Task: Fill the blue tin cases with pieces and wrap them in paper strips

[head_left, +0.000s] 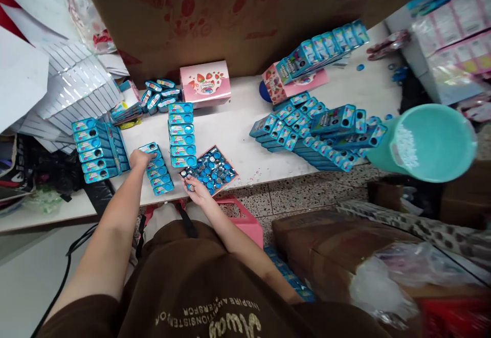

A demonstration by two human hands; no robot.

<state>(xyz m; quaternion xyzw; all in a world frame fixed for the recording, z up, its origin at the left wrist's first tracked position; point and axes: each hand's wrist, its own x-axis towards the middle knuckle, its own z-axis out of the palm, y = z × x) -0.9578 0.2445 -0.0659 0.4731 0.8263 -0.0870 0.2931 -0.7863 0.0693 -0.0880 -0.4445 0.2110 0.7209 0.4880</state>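
Note:
My left hand point(141, 159) rests at the top of a short row of blue boxes point(159, 174), a finger on the round hole of the uppermost one. My right hand point(195, 188) is at the left corner of a shallow tray point(233, 174) full of small round blue and silver pieces, its fingers bent together; what they hold is too small to name. Another row of blue boxes point(183, 141) stands just behind, between the hands. Further left is a third group of blue boxes point(94, 151).
Many blue boxes point(295, 128) are stacked on the right of the white table point(226, 128). A turquoise bucket point(456, 143) stands at the right. Pink boxes point(205, 82) and a large carton point(215, 21) are behind. A pink stool point(245, 220) is below the edge.

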